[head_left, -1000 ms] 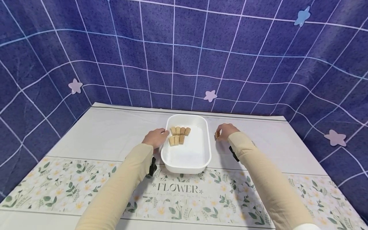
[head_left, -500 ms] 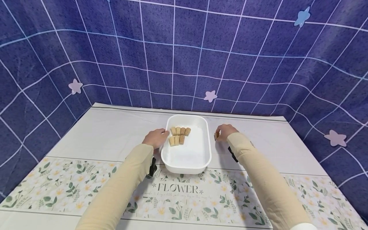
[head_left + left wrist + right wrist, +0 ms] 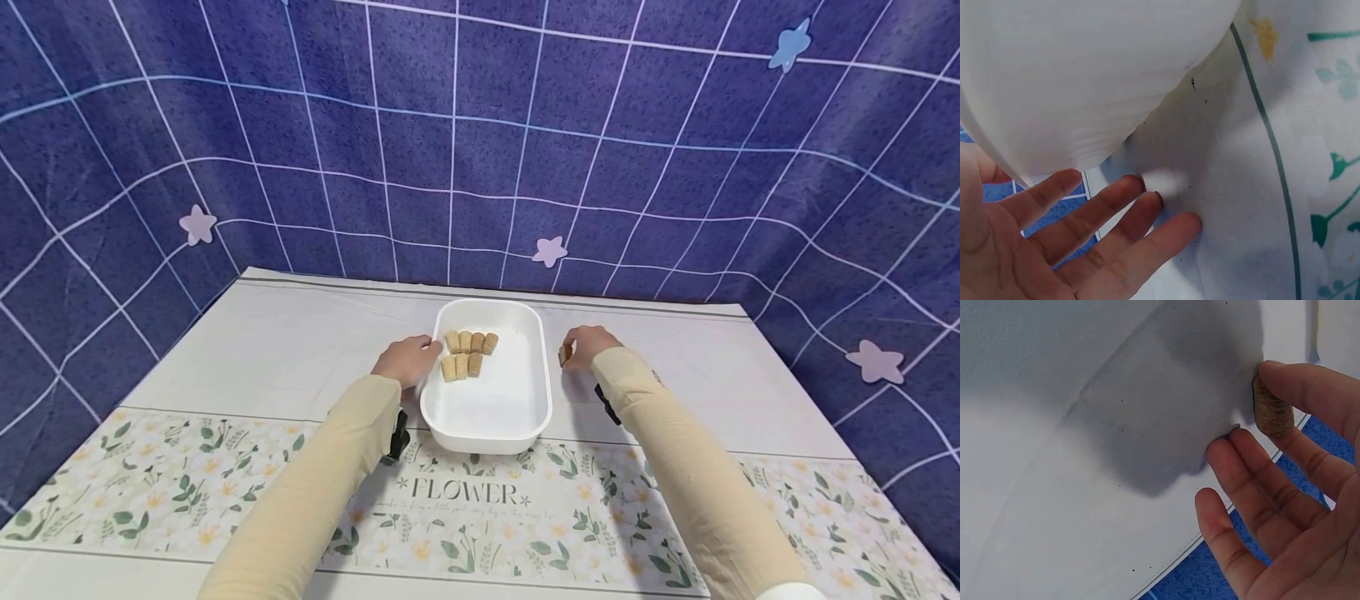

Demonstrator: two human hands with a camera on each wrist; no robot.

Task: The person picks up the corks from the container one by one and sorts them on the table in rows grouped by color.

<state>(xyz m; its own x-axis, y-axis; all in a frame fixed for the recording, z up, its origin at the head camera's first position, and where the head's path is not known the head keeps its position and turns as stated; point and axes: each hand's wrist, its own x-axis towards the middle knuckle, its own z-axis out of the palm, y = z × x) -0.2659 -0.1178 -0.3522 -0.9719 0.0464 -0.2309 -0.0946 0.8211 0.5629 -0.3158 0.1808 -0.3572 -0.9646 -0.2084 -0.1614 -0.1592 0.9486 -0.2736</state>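
A white plastic basin (image 3: 517, 408) stands mid-table with several tapered cork stoppers (image 3: 462, 367) in two rows at its left side. My left hand (image 3: 407, 361) is at the basin's left rim. In the left wrist view its thumb (image 3: 991, 172) goes over the rim while the index finger touches the outer wall; the other fingers (image 3: 1160, 234) spread below. To the right of the basin, my right hand (image 3: 592, 346) pinches one cork stopper (image 3: 1274, 412) between thumb and index finger. Its other fingers (image 3: 1235, 475) are loosely extended near the tabletop.
The table has a white cover (image 3: 300, 342) with a floral band (image 3: 247, 492) and the word FLOWER along the front. Behind the table hangs a dark blue curtain (image 3: 420, 150) with grid lines and stars. Black wrist mounts (image 3: 397, 435) sit under both sleeves.
The right hand and forearm have shifted very slightly, the cork stopper still pinched beside the basin. The left hand, the basin and the corks inside have stayed put.
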